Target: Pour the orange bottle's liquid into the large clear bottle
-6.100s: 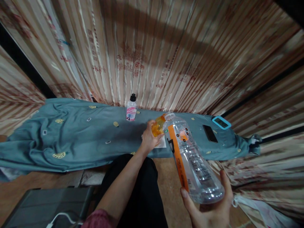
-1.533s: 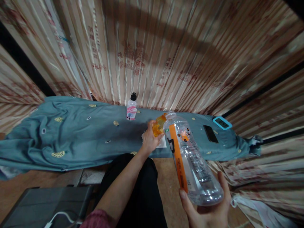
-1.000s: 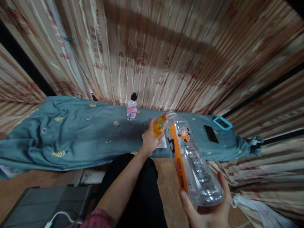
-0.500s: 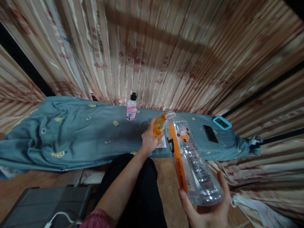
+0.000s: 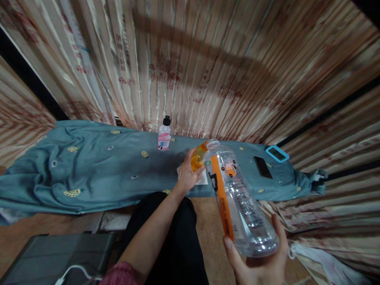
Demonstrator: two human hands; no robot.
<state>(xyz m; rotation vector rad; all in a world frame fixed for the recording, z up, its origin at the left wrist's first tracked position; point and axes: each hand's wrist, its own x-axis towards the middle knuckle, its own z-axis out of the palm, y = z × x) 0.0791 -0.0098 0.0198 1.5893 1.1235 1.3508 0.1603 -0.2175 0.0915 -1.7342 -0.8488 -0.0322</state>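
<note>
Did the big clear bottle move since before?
No. The big bottle sits in the same spot against the small pink bottle on the blue cloth; the right hand holds its base, the left hand its orange cap.

A small pink-labelled bottle point(image 5: 164, 135), a black phone point(image 5: 263, 167) and a blue-framed device point(image 5: 277, 153) lie on the teal cloth point(image 5: 89, 170).

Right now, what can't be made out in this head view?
- Cap: the left hand wraps it, so on or off the big bottle is unclear.
- Bottle's base: cupped by the right hand.
- Small bottle label: too small to read.
- Blue-framed device screen: too small.
</note>
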